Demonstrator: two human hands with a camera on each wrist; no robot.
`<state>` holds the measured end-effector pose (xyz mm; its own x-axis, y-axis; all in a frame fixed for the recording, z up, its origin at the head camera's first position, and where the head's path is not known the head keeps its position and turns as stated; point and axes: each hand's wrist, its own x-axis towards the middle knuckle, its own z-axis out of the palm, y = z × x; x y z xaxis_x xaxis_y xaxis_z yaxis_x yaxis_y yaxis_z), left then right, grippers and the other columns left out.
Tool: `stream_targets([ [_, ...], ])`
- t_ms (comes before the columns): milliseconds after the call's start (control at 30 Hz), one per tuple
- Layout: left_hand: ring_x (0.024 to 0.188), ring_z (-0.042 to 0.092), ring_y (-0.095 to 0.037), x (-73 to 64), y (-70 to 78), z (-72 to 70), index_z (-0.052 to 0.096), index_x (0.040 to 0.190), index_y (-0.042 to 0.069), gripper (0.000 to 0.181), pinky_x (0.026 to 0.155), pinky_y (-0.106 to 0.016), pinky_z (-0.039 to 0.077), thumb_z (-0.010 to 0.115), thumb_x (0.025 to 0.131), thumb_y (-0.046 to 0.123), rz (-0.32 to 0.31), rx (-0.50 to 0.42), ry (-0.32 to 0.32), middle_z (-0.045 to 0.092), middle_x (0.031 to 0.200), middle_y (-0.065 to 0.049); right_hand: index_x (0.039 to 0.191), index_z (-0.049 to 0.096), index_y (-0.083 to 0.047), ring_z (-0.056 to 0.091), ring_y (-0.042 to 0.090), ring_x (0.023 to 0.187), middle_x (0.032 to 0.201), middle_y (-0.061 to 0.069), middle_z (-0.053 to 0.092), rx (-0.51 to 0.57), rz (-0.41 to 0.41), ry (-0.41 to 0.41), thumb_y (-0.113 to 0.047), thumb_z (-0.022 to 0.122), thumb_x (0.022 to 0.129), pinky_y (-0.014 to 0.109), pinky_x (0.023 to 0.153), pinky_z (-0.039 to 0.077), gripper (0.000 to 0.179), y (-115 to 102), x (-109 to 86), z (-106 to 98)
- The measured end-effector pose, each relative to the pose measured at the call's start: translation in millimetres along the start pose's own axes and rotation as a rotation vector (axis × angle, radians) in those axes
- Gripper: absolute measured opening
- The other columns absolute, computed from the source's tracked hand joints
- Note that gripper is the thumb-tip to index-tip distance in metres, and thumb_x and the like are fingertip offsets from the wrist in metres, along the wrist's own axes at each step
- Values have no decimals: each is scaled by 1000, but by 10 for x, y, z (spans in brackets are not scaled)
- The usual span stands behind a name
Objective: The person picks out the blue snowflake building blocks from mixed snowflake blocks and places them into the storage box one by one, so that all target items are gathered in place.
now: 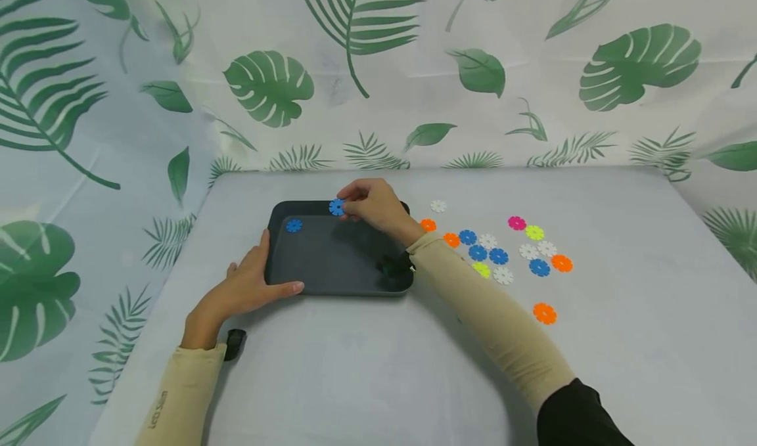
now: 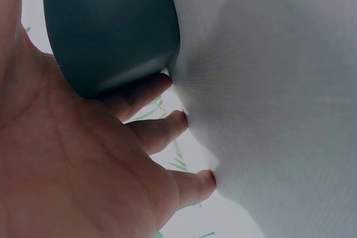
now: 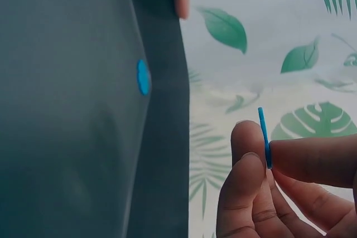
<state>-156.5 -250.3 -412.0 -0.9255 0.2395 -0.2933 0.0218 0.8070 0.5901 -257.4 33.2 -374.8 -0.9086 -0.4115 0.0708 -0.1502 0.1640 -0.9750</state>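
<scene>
A dark grey tray (image 1: 337,255) lies on the table with a blue snowflake disc (image 1: 294,226) inside its far left corner. My left hand (image 1: 251,282) braces the tray's near left corner, thumb along the near rim and fingers spread against the left side. The left wrist view shows those fingers nearly straight, their tips at the tablecloth. Over the tray's far edge, my right hand (image 1: 375,206) pinches another blue snowflake disc (image 1: 336,207) between thumb and fingers. In the right wrist view this pinched disc (image 3: 265,137) appears edge-on, apart from the tray.
Right of the tray lie several loose discs: orange (image 1: 545,313), blue (image 1: 499,256), white (image 1: 503,275), yellow (image 1: 535,232) and pink (image 1: 517,223). My right forearm crosses the tray's right side. Leaf-patterned curtains (image 1: 390,131) stand behind the table and along its sides.
</scene>
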Motion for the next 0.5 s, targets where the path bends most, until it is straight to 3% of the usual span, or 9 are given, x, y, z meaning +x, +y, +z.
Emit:
stream_targets([
  [500,160,5,-53,-2,-12,-11,-15,167,-2,137,116,-80,-5,74,91,69,11,-13,5,4,173,-36,120,73,7,73,50,99,96,17,72,9,-28,-60,7,65,99,60,90,58,22,5,88,249],
])
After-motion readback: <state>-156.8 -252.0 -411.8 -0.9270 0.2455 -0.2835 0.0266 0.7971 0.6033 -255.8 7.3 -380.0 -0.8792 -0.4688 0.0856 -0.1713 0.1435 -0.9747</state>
